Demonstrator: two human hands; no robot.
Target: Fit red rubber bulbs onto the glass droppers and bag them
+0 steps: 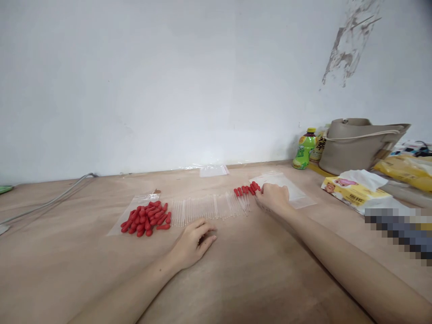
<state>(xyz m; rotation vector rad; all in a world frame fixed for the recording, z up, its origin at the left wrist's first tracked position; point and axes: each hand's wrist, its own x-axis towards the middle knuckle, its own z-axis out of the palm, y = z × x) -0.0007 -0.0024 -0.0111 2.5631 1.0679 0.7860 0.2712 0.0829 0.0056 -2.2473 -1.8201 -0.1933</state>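
Red-bulbed droppers (245, 191) are being touched at the row's right end by the curled right hand (274, 197), its grip hidden; the left hand (195, 240) is held loosely open, just before clear tubes (199, 209).

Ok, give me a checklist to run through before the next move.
1. Left hand free: ok, nothing visible in it.
2. Right hand's grip: cannot tell, its fingertips are hidden.
3. Clear tubes side by side: ok, though some at the right slant.
4. Red bulbs on every tube: not ok, most tubes lack one.
5. Loose red bulbs within view: ok, piled left of the tubes.
6. Green bottle upright: ok.
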